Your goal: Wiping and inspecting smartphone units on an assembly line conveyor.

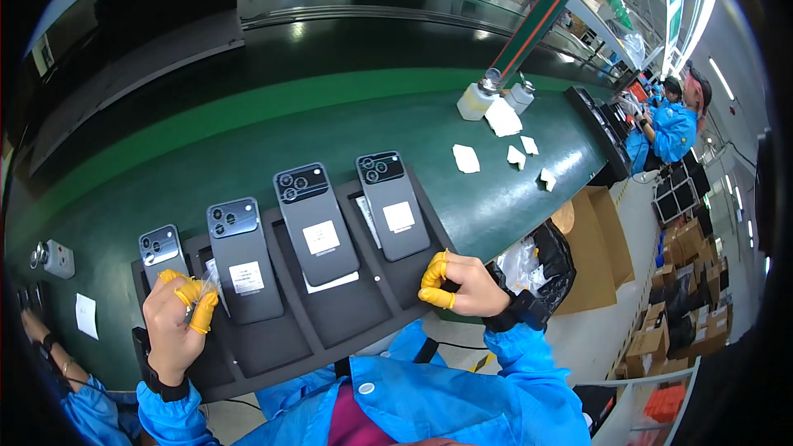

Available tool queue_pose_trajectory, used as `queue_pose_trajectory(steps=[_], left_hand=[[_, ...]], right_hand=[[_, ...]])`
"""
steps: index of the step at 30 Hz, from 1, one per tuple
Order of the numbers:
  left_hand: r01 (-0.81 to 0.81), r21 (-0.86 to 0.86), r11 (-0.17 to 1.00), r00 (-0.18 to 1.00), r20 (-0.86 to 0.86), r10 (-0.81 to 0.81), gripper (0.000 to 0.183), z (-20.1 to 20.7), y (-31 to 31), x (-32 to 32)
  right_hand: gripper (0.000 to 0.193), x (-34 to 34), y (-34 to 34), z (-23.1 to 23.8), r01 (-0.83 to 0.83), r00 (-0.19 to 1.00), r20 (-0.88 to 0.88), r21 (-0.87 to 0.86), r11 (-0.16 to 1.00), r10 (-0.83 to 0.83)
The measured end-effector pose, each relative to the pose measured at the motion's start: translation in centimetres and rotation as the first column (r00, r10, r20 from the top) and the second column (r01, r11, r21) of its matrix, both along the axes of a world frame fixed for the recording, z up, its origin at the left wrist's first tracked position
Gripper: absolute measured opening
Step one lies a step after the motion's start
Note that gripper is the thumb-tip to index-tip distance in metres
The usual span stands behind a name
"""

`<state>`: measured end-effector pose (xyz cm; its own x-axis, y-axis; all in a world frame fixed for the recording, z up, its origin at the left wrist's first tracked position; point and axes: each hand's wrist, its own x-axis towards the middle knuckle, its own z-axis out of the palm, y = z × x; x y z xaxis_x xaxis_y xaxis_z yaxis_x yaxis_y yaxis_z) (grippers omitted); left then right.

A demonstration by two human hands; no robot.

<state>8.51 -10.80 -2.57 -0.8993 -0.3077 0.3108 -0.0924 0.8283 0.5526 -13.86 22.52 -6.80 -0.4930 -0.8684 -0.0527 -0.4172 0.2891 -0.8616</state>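
Yellow finger cots cover several fingertips on both hands. My left hand (175,322) is closed in a pinch over the left end of a black compartment tray (351,314). A small piece of clear film (213,277) shows at its fingertips. Near the tray's right edge, my right hand (467,285) has thumb and fingers curled together; what they hold, if anything, is hidden. Several dark phones lie back up in the tray, most with a white label: a leftmost phone (160,246) partly behind my left hand, then a second phone (248,252), a third phone (318,227) and a rightmost phone (395,219).
The green workbench (330,132) carries pump bottles (477,102) and crumpled white wipes (467,158). Another bottle (58,258) and a paper slip (86,316) lie left, near a co-worker's arm (62,359). A bag-lined bin (545,264) stands right; a co-worker (673,128) is beyond.
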Motion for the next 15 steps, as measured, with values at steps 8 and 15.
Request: queue_pose_trajectory(steps=[8, 15], left_hand=[[0.063, -0.052, 0.997, 0.995, -0.074, -0.067, 0.014, -0.9, 2.2, -1.2], [0.148, -0.178, 0.973, 0.981, -0.094, -0.167, 0.014, 1.6, 1.6, -4.8]], right_hand=[[0.022, -2.4, 0.1, -0.3, 0.017, 0.984, -0.178, -0.010, 1.000, -0.019], [0.042, -6.4, 0.0, 2.4, 0.051, 0.926, -0.376, 0.202, 0.978, 0.029]])
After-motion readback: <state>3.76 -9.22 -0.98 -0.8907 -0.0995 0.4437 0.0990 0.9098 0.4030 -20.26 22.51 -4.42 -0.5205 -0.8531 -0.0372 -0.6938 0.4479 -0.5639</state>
